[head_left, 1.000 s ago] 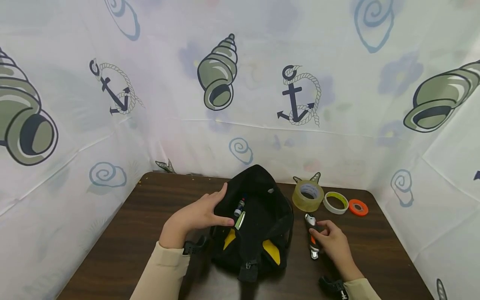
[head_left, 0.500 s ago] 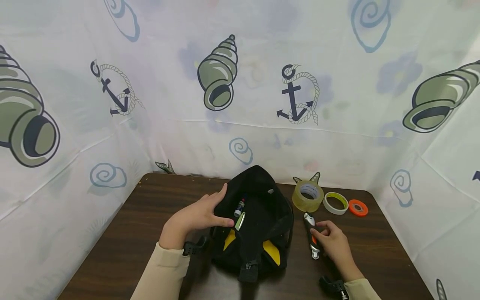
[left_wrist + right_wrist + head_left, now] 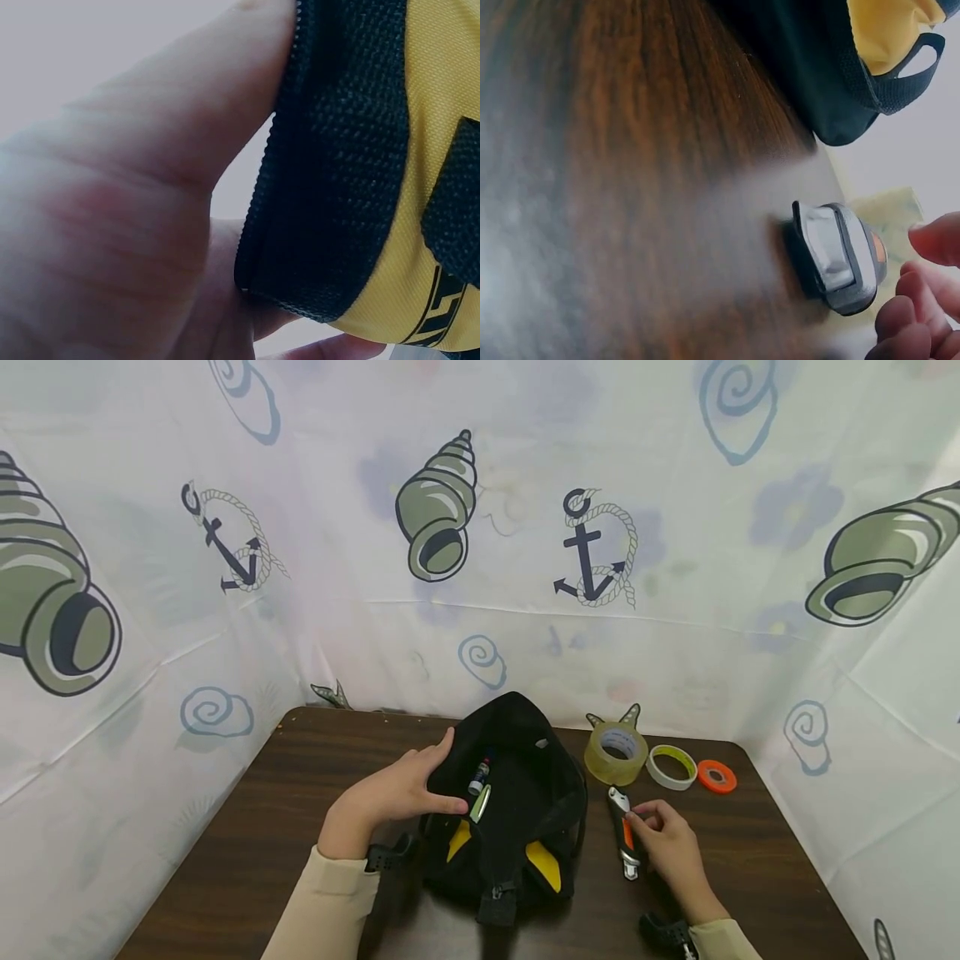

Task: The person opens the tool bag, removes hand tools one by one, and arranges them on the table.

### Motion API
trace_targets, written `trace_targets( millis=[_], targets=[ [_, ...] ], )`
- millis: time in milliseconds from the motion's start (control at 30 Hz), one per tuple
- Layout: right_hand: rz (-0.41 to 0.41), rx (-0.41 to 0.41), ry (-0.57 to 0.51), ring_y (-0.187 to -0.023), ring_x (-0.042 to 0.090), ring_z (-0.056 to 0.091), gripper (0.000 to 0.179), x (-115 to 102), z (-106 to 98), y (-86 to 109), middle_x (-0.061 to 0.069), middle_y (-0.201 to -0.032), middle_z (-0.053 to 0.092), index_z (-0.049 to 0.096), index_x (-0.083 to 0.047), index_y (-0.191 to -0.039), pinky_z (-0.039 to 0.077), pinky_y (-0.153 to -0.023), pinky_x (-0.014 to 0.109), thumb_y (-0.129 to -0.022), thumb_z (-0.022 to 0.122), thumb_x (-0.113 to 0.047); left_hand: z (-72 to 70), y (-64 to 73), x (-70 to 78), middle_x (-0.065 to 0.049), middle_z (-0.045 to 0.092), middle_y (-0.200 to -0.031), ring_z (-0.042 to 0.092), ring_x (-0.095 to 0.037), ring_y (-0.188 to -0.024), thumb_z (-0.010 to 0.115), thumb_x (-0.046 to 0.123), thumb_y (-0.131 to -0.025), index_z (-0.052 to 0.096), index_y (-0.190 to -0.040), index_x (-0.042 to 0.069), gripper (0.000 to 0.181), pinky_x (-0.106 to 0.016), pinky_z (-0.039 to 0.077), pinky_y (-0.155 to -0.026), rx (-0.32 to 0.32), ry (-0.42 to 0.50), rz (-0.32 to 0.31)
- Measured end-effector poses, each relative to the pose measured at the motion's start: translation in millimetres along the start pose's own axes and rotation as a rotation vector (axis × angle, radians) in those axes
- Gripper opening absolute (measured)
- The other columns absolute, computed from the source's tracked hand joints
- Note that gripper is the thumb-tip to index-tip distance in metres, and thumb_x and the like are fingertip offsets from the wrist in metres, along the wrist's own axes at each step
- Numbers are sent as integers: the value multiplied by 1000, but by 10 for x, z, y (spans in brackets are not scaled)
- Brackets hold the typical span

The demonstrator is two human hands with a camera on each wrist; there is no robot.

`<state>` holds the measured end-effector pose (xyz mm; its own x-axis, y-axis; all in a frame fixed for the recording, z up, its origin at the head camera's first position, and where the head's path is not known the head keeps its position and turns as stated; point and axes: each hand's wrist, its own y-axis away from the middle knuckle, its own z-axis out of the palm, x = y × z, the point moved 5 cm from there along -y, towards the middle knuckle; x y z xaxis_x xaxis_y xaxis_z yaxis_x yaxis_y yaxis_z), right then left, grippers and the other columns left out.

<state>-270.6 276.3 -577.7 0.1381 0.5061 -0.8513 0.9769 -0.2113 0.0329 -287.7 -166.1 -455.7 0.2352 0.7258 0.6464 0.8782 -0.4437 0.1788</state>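
Working with two hands set well apart. Steadying the open black bag (image 3: 517, 852) with the left hand (image 3: 386, 795), thumb and visible finger straight and spread against the left side of the mouth. Holding the right hand (image 3: 670, 843), thumb parted from loosely bent fingers, just beside the black-and-orange cutter (image 3: 619, 828) on the surface (image 3: 285, 827), right of the bag and near the clear tape roll (image 3: 615, 753). Judging from this, at the pick-up step, with no firm grip yet on the cutter. Probably calling next for closing thumb and fingers about its middle without tipping the bag. Hidden behind the bag: most left-hand fingers. Cut off in the left wrist view: much of the bag. Hard to make out: any touch between right thumb and cutter, overlapping from the head but seemingly apart from the right wrist; also the small bottle (image 3: 478, 775) and slim green thing (image 3: 481, 802) in the dark mouth.
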Motion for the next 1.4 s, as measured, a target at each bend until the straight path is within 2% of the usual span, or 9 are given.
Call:
trace_targets(
  millis=[233, 367, 467, 633, 833, 967, 1133, 1400],
  targets=[
    [-74, 96, 34, -64, 15, 57, 19, -173, -105, 38, 3, -84, 64, 73, -9, -112, 48, -57, 28, -106, 74, -28, 5, -1, -4, -9, 21, -183, 8, -44, -171, 81, 69, -88, 2, -177, 35, 124, -75, 22, -129, 9, 19, -20],
    [-143, 132, 41, -70, 13, 57, 18, -439, -184, 133, 4, -86, 66, 74, -11, -111, 47, -62, 26, -106, 75, -28, 19, -11, -14, -9, 20, -184, 7, -46, -171, 81, 68, -90, 1, -177, 33, 123, -76, 20, -129, -1, 22, -14],
    [-207, 122, -14, -71, 11, 58, 20, -702, -240, 232, 4, -85, 67, 74, -9, -112, 50, -62, 25, -106, 75, -27, 19, -18, -15, -9, 20, -184, 6, -47, -170, 81, 67, -91, 1, -177, 33, 122, -77, 20, -129, -1, 20, -3],
    [-295, 51, -147, -70, 16, 61, 19, -1127, -301, 419, 4, -83, 65, 71, -4, -114, 55, -62, 26, -107, 74, -21, 5, -9, 6, -6, 19, -184, 6, -46, -171, 82, 66, -90, 2, -176, 38, 121, -77, 20, -129, 10, 21, 5],
    [-396, -52, -227, -74, 18, 63, 14, -1527, -230, 620, 2, -88, 64, 70, -2, -113, 57, -66, 26, -108, 71, -15, -4, -7, 7, -6, 21, -183, 6, -45, -171, 82, 68, -88, 2, -176, 38, 123, -76, 19, -130, 24, 12, -9],
    [-447, -97, -271, -74, 20, 62, 9, -1672, -138, 685, 3, -88, 64, 71, -2, -110, 57, -67, 27, -107, 71, -10, -8, -4, 6, -7, 21, -183, 6, -47, -171, 82, 67, -89, 2, -176, 36, 123, -77, 19, -129, 24, 13, -16],
    [-480, -138, -275, -77, 18, 62, 9, -1823, -52, 688, 1, -91, 64, 71, -2, -112, 56, -69, 25, -107, 71, -9, -13, -1, 4, -12, 22, -183, 7, -49, -170, 83, 65, -89, 2, -177, 34, 123, -79, 19, -127, 30, 18, -17],
    [-473, -317, -296, -87, 29, 67, 21, -2044, 153, 640, 14, -101, 65, 65, 4, -122, 61, -81, 26, -108, 68, -12, -12, 3, 8, -10, 21, -183, 9, -47, -170, 84, 66, -87, 3, -177, 34, 126, -77, 21, -129, 30, 18, -10]
  ],
)
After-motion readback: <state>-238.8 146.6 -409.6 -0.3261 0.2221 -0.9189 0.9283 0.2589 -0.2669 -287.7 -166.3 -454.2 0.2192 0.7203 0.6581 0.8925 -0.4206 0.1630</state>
